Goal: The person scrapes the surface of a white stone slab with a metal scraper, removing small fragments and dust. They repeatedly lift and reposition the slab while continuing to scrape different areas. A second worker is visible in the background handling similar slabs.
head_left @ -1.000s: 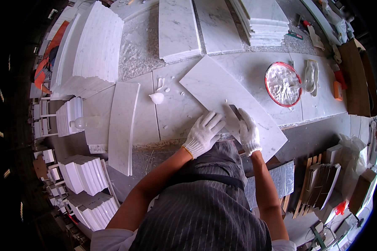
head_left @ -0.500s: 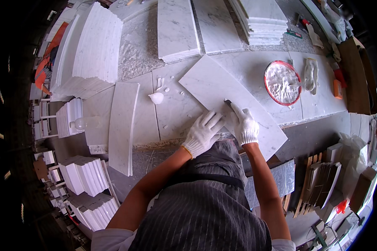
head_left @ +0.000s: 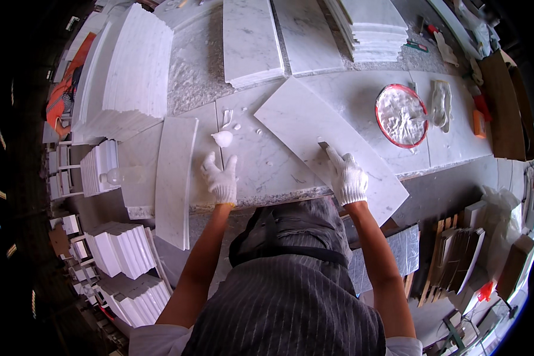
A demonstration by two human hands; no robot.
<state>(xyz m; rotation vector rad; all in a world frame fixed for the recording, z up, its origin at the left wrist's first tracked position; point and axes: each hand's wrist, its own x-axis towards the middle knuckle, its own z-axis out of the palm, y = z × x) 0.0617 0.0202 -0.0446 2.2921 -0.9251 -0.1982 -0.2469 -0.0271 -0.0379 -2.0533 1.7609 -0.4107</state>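
Observation:
A grey-white marble tile (head_left: 332, 142) lies slantwise across the bench, its near corner jutting past the front edge. Over that tile, my gloved right hand (head_left: 349, 181) is closed on a putty knife (head_left: 323, 145); only its small dark blade shows, the rest being hidden by the fingers. My left hand (head_left: 221, 181), also in a white knit glove, is open above the bench with thumb and fingers apart, holding nothing. Just beyond its fingertips sits a white lump of paste (head_left: 222, 139), with small white scraps around it. A red-rimmed tub of white paste (head_left: 400, 115) stands right of the tile.
Left of my left hand, narrow marble tiles (head_left: 175, 178) overhang the bench edge. Tall tile stacks (head_left: 130, 65) stand at the far left, more tiles (head_left: 252, 44) at the back. Gloves (head_left: 441, 107) and an orange box (head_left: 479, 124) lie right of the tub. A person in orange (head_left: 62, 98) is at far left.
My left hand has left the slanted tile and moved left, toward the lump of paste, fingers spreading. My right hand stays nearly in place with the putty knife.

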